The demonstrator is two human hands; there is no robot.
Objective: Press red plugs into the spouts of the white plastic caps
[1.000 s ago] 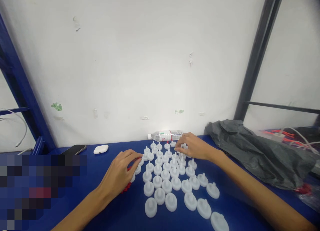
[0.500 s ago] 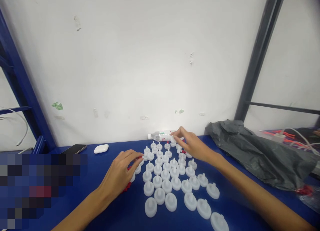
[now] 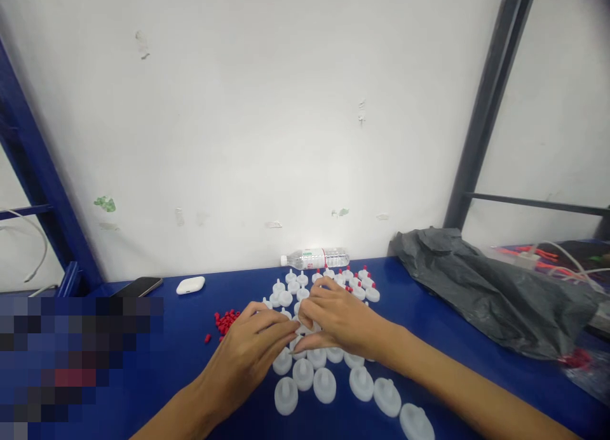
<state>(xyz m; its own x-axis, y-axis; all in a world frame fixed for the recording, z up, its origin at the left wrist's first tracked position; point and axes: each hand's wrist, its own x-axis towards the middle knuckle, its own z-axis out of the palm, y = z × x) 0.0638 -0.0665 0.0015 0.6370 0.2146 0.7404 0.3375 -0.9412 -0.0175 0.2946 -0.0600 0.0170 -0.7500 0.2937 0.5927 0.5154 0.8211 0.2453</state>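
Many translucent white round caps with short nozzles stand on the blue table. My left hand and my right hand meet above the middle of them, fingertips nearly touching. Left thumb and fingers are pressed together; whatever lies between them is hidden. The right hand has its fingers curled and its thumb stretched toward the left fingertips, and what it holds cannot be made out. Beside the left hand is a pile of small red caps. At the back, several white caps carry red tips.
A clear plastic bottle lies against the wall. Back left are a phone and a white earbud case. A dark grey plastic bag covers the right side. Blue and dark frame posts stand at both sides.
My right hand has come back from the bottle toward me and to the left. My left hand has moved right to meet it, uncovering the red pile.
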